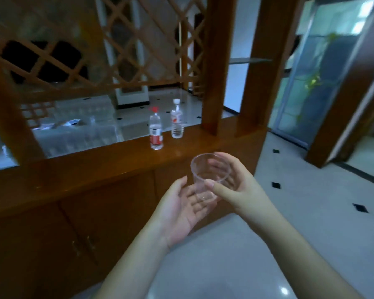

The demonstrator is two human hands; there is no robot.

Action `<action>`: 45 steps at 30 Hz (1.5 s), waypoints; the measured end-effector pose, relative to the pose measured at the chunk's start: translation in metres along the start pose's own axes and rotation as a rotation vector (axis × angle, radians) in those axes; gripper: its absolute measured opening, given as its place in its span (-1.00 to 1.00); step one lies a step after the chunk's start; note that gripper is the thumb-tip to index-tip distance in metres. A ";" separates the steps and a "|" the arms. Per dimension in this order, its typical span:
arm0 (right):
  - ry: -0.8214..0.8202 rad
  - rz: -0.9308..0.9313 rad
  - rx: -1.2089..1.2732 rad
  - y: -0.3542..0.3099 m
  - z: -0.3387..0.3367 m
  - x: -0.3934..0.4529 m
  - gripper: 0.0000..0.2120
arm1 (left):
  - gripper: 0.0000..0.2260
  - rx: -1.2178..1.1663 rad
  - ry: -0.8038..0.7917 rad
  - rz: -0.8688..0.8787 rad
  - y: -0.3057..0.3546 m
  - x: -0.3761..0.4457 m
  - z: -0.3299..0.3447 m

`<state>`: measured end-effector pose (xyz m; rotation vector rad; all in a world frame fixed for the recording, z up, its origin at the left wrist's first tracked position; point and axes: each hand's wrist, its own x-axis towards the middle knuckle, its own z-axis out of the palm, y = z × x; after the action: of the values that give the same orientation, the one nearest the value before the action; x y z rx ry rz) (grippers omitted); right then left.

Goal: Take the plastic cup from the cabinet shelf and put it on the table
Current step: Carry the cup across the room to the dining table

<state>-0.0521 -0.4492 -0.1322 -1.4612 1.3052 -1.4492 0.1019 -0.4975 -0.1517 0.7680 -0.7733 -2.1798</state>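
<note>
Clear plastic cup (pixel 207 175) upright, off the brown wooden cabinet ledge (pixel 108 160), pinched by right hand (pixel 231 186). Left hand (pixel 181 208) open, cupped beneath. No table visible.

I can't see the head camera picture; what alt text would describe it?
A person's right hand holds a clear plastic cup upright in front of a wooden cabinet, with the open left hand cupped just beneath it. Two water bottles stand on the cabinet's top ledge, below a wooden lattice screen.
</note>
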 end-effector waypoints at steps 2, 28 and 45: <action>0.063 0.028 -0.034 0.001 -0.046 -0.023 -0.29 | -0.54 0.033 -0.038 -0.054 -0.031 0.015 0.037; 0.875 0.223 -0.277 -0.012 -0.359 -0.176 -0.26 | -0.55 0.288 -0.619 -0.654 -0.258 0.158 0.348; 1.359 0.242 -0.326 -0.013 -0.468 -0.311 -0.32 | -0.58 0.488 -0.980 -0.979 -0.411 0.145 0.499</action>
<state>-0.4660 -0.0694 -0.1427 -0.2470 2.4507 -2.1809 -0.4990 -0.2188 -0.1607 0.2162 -1.7189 -3.3688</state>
